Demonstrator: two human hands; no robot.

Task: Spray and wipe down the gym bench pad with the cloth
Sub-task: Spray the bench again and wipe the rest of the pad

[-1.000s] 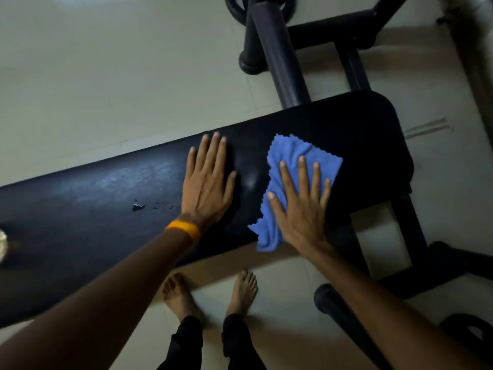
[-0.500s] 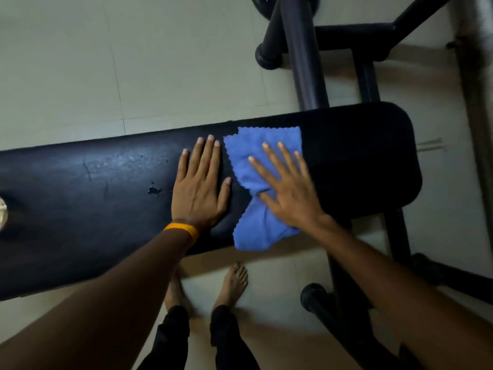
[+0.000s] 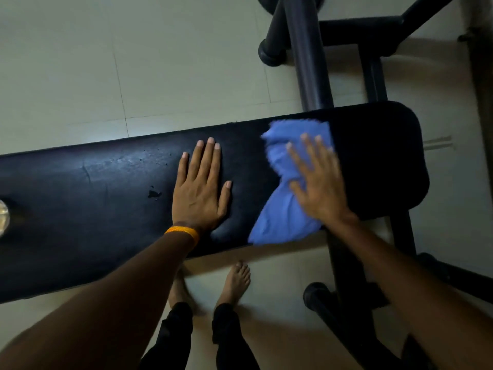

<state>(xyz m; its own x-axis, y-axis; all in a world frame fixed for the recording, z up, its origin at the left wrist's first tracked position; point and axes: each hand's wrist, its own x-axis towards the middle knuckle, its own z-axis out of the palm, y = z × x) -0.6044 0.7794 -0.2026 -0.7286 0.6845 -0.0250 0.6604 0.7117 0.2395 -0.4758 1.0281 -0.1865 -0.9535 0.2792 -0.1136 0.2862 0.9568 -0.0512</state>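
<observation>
The black gym bench pad [image 3: 80,196] runs from the left edge to the right of the head view. My left hand [image 3: 200,188], with an orange band at the wrist, lies flat and open on the middle of the pad. A blue cloth [image 3: 282,217] is spread across the pad's right part, its near end hanging over the front edge. My right hand [image 3: 317,182] presses flat on the cloth with fingers spread; hand and cloth are motion-blurred. A small dark mark [image 3: 154,194] and wet specks show left of my left hand.
A pale round object [image 3: 3,218] sits on the pad at the far left edge, mostly cut off. Black frame tubes [image 3: 309,62] rise behind the pad, and frame legs [image 3: 344,276] stand under its right end. My bare feet [image 3: 236,279] are on the tiled floor.
My right hand slid the cloth left until it was next to my left hand, then back to the right, opening a gap. My left hand has stayed planted on the pad.
</observation>
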